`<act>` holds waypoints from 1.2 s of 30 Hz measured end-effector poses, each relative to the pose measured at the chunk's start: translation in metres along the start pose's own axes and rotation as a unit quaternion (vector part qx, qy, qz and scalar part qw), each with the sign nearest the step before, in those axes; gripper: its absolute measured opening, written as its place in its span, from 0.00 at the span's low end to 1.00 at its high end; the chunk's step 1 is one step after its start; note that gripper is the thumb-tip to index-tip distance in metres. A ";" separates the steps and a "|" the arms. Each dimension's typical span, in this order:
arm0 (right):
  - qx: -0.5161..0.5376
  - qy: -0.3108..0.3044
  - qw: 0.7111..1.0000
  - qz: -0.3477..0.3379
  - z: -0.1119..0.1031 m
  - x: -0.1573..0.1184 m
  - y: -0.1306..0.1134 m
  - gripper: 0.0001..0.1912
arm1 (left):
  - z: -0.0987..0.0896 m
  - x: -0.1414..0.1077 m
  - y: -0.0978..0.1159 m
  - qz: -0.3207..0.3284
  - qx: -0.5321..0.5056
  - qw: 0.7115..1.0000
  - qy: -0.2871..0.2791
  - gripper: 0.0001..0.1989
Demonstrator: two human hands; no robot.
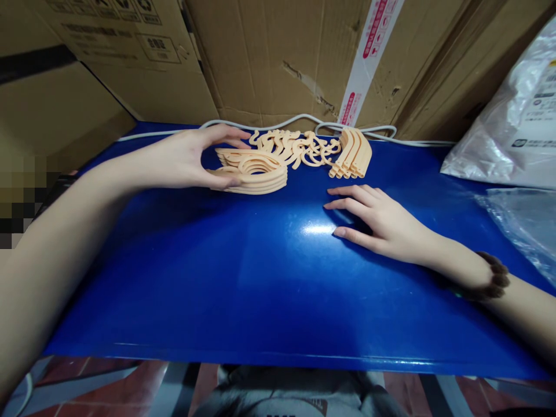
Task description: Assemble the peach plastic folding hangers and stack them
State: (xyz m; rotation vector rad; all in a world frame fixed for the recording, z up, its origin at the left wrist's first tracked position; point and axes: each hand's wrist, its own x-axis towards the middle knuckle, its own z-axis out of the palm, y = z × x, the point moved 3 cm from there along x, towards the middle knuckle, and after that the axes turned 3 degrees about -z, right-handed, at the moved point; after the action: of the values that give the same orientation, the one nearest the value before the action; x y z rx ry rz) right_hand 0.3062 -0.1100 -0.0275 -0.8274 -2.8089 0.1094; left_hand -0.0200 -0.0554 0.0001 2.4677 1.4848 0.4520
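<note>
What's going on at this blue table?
A person's left hand is around the left end of a stack of curved beige parts; how firm its grip is can't be told. The right hand is open, with nothing in it. Small hook-shaped pieces lie behind the stack, with bent pieces to their right.

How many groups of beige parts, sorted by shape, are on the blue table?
3: the looped stack at the left hand, the hook-shaped pieces in the middle, and the curved bars to their right. Single pieces may be hidden underneath.
</note>
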 end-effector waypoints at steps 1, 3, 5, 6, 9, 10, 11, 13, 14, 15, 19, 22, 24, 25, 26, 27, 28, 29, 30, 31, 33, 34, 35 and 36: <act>0.001 0.000 1.000 0.000 0.000 0.000 0.000 0.22 | 0.000 0.000 0.001 -0.001 0.001 1.000 -0.001 0.40; 0.002 0.000 1.000 0.000 -0.001 0.000 0.000 0.22 | -0.001 -0.001 0.002 -0.004 0.004 1.000 -0.005 0.40; 0.004 -0.001 1.000 -0.001 -0.001 0.000 0.000 0.22 | -0.001 -0.001 0.003 -0.008 0.007 1.000 -0.011 0.39; 0.005 -0.001 1.000 -0.001 -0.001 0.000 0.000 0.22 | -0.002 -0.001 0.003 -0.009 0.007 1.000 -0.012 0.39; 0.006 0.001 1.000 -0.002 -0.001 0.001 0.000 0.22 | -0.002 -0.001 0.004 -0.006 0.000 1.000 -0.013 0.40; 0.005 0.001 1.000 -0.002 -0.001 0.001 0.000 0.22 | -0.002 -0.001 0.004 -0.005 -0.002 1.000 -0.013 0.39; 0.004 0.000 1.000 -0.002 -0.001 0.001 0.000 0.22 | -0.002 -0.001 0.004 -0.005 -0.003 1.000 -0.014 0.39; 0.003 -0.002 1.000 -0.001 0.000 0.001 0.000 0.23 | -0.002 -0.001 0.005 -0.006 -0.002 1.000 -0.015 0.39; 0.003 -0.002 1.000 0.000 0.000 0.001 0.000 0.23 | -0.002 -0.001 0.006 -0.007 -0.002 1.000 -0.015 0.39; 0.004 -0.003 1.000 0.001 0.000 0.001 0.000 0.23 | -0.002 -0.001 0.006 -0.008 -0.001 1.000 -0.017 0.39; 0.000 -0.003 1.000 0.001 0.000 0.000 -0.001 0.23 | -0.002 -0.001 0.007 -0.009 -0.001 1.000 -0.021 0.39; -0.003 -0.002 1.000 -0.001 0.000 0.000 -0.001 0.22 | -0.002 -0.001 0.006 -0.006 0.000 1.000 -0.020 0.39; -0.001 -0.002 1.000 -0.001 0.000 0.001 -0.001 0.22 | -0.002 -0.001 0.006 -0.006 0.000 1.000 -0.018 0.39; 0.000 -0.002 1.000 -0.001 -0.001 0.001 -0.001 0.22 | -0.002 -0.001 0.006 -0.008 0.001 1.000 -0.017 0.39; 0.001 -0.002 1.000 -0.001 -0.001 0.001 -0.001 0.22 | -0.002 -0.001 0.006 -0.009 0.002 1.000 -0.018 0.40; 0.001 -0.002 1.000 -0.001 -0.001 0.001 -0.001 0.22 | -0.003 -0.002 0.007 -0.010 0.001 1.000 -0.018 0.40; 0.001 -0.002 1.000 0.000 -0.002 0.001 -0.001 0.22 | -0.003 -0.002 0.007 -0.011 0.000 1.000 -0.018 0.40; 0.002 -0.002 1.000 0.000 -0.002 0.001 -0.001 0.22 | -0.003 -0.002 0.008 -0.012 -0.002 1.000 -0.019 0.40; 0.003 -0.001 1.000 0.001 -0.002 0.001 -0.001 0.22 | -0.003 -0.002 0.008 -0.012 -0.004 1.000 -0.019 0.40; 0.004 0.000 1.000 0.001 -0.002 0.001 -0.001 0.22 | -0.003 -0.002 0.008 -0.013 -0.007 1.000 -0.019 0.40; 0.007 0.001 1.000 0.001 -0.002 0.001 -0.001 0.22 | -0.003 -0.002 0.008 -0.012 -0.009 1.000 -0.020 0.39; 0.008 0.001 1.000 0.001 -0.002 0.001 -0.001 0.22 | -0.003 -0.002 0.007 -0.011 -0.007 1.000 -0.021 0.39; 0.009 0.002 1.000 0.001 -0.001 0.001 -0.001 0.23 | -0.002 -0.002 0.007 -0.011 -0.005 1.000 -0.021 0.39; 0.010 0.002 1.000 0.000 -0.001 0.001 -0.001 0.23 | -0.002 -0.002 0.006 -0.011 -0.005 1.000 -0.020 0.39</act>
State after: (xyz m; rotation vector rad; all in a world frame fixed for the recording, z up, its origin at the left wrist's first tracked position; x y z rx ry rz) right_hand 0.3053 -0.1103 -0.0260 -0.8235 -2.7986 0.1348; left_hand -0.0164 -0.0599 0.0041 2.4365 1.4882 0.4016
